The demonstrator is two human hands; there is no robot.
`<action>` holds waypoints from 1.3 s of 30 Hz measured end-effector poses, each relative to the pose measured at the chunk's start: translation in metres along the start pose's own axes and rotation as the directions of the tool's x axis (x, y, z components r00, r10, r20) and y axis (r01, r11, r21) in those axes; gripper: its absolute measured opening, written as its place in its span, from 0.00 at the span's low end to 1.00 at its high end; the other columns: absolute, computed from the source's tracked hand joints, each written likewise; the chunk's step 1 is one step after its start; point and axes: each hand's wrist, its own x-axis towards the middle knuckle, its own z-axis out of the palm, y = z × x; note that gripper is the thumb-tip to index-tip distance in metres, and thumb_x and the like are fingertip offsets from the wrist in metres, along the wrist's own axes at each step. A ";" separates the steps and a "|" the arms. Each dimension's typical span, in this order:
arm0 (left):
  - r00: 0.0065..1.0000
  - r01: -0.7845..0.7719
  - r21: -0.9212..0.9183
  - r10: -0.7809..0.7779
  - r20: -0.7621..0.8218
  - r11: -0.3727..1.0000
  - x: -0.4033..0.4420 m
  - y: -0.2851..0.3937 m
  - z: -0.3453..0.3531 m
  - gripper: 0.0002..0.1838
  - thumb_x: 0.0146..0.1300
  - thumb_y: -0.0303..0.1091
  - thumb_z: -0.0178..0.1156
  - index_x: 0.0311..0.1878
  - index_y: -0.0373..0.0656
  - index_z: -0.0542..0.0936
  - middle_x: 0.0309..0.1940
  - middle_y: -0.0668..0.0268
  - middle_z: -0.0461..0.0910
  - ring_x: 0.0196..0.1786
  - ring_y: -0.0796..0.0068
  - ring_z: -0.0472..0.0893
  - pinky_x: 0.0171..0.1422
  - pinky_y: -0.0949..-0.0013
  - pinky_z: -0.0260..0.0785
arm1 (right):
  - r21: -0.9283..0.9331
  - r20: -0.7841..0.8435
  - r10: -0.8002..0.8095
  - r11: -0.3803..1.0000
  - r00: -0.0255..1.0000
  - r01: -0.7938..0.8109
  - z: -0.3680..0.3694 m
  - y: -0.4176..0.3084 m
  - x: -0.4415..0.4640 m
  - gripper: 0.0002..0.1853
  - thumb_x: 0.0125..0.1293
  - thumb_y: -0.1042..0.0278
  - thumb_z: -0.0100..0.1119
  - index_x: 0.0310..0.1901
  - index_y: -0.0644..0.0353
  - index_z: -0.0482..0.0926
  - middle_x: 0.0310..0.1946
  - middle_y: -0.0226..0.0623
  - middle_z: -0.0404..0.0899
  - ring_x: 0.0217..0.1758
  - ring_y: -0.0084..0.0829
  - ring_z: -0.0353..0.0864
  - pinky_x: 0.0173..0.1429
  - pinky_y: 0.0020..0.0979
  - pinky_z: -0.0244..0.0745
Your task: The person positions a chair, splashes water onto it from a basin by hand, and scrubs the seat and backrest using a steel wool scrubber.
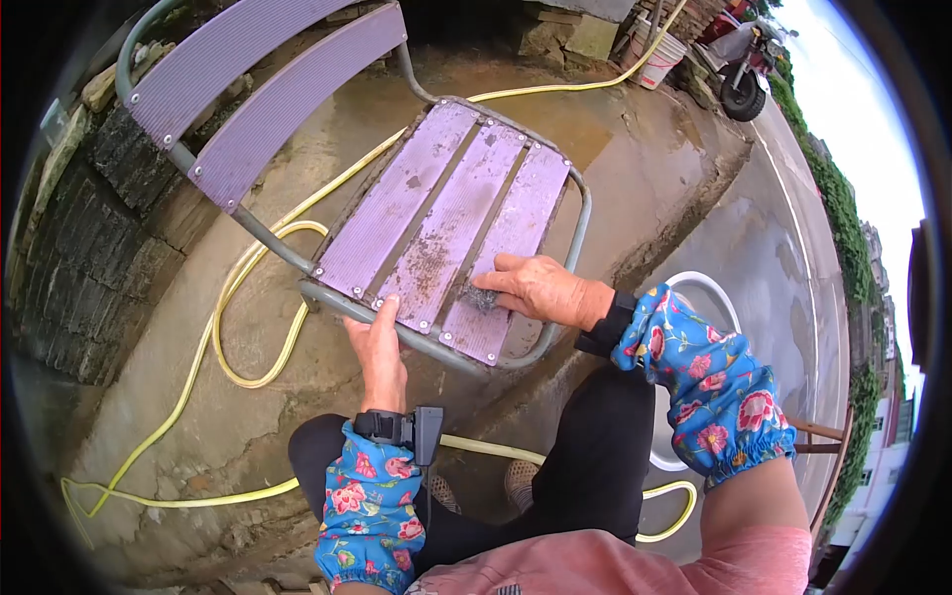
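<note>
Wet, muddy concrete (233,436) covers the ground, with a dark stone wall (109,228) at left and a motorbike (746,74) far off at upper right. Just ahead of the person's knees is the chair (456,233), its purple slats smeared with dirt. The left hand (379,349) grips the seat's near edge, thumb on top; the right hand (550,293) pinches a grey pad (480,296) against the rightmost slat. Pushing hard could skid or tip the chair if that grip slackens, since the concrete looks slick. The pad might snag on the bolt heads or slip into a gap between slats, knocking knuckles on the frame; if it is wire, as it seems, it could also scratch the purple surface. Splashes might wet the wrist unit (428,434), and the hose (496,449) beside the shoes (520,483) could trip a shifting foot. No brand or writing can be read: marks on the bucket (658,61) and on the shirt (595,565) are too small or cut off.
</note>
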 end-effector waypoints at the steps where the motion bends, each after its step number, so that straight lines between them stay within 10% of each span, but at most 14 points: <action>1: 0.998 -0.029 0.045 0.031 -0.046 0.999 0.002 0.002 0.002 0.26 0.60 0.27 0.61 0.61 0.38 0.65 0.51 0.60 0.75 0.50 0.71 0.78 0.50 0.66 0.74 | -0.076 -0.016 -0.010 0.997 1.000 0.008 0.001 0.021 0.010 0.18 0.57 0.70 0.59 0.52 0.50 0.76 0.36 0.42 0.73 0.37 0.46 0.79 0.41 0.42 0.76; 6: 0.975 -0.187 0.157 0.202 -0.089 0.970 0.004 -0.004 0.004 0.29 0.58 0.28 0.64 0.59 0.29 0.63 0.52 0.56 0.74 0.52 0.67 0.75 0.61 0.66 0.66 | -0.276 -0.352 0.464 0.778 0.813 -0.564 -0.040 0.187 0.052 0.10 0.56 0.71 0.56 0.41 0.55 0.78 0.38 0.46 0.80 0.43 0.47 0.80 0.47 0.45 0.75; 13: 0.957 -0.182 0.192 0.219 -0.192 0.964 0.000 -0.004 0.015 0.28 0.58 0.29 0.64 0.57 0.28 0.63 0.52 0.54 0.73 0.52 0.66 0.75 0.61 0.66 0.65 | 0.007 -0.003 -0.051 0.999 0.999 0.051 0.012 0.009 0.005 0.18 0.61 0.66 0.59 0.52 0.58 0.72 0.37 0.44 0.72 0.40 0.48 0.78 0.46 0.42 0.76; 22: 0.963 -0.188 0.254 0.229 -0.143 0.949 -0.005 0.001 0.018 0.28 0.58 0.28 0.63 0.58 0.30 0.62 0.52 0.54 0.72 0.52 0.66 0.74 0.61 0.65 0.65 | -0.293 -0.378 0.393 0.808 0.838 -0.511 -0.035 0.188 0.070 0.09 0.59 0.69 0.56 0.41 0.57 0.79 0.37 0.45 0.79 0.43 0.47 0.80 0.49 0.43 0.75; 27: 0.957 -0.175 0.213 0.217 -0.192 0.961 -0.003 -0.003 0.019 0.28 0.59 0.28 0.62 0.59 0.29 0.62 0.53 0.54 0.72 0.54 0.65 0.73 0.62 0.65 0.63 | 0.017 -0.067 0.006 1.000 0.998 -0.005 0.013 0.036 0.007 0.15 0.57 0.71 0.59 0.47 0.56 0.77 0.34 0.43 0.73 0.41 0.48 0.79 0.47 0.43 0.76; 36: 0.959 -0.190 0.265 0.236 -0.157 0.945 -0.006 0.000 0.018 0.28 0.59 0.29 0.62 0.58 0.28 0.62 0.54 0.52 0.71 0.54 0.64 0.73 0.63 0.64 0.62 | -0.277 -0.451 0.378 0.802 0.809 -0.529 -0.033 0.197 0.072 0.06 0.59 0.67 0.55 0.36 0.57 0.79 0.38 0.45 0.79 0.42 0.47 0.79 0.47 0.44 0.75; 39: 0.953 -0.222 0.278 0.268 -0.139 0.934 -0.005 -0.001 0.017 0.28 0.59 0.29 0.62 0.59 0.28 0.62 0.54 0.52 0.72 0.54 0.64 0.73 0.63 0.64 0.62 | -0.131 -0.224 0.158 0.973 0.962 -0.191 0.002 0.107 0.026 0.11 0.58 0.68 0.58 0.43 0.58 0.76 0.36 0.44 0.75 0.41 0.48 0.79 0.45 0.43 0.76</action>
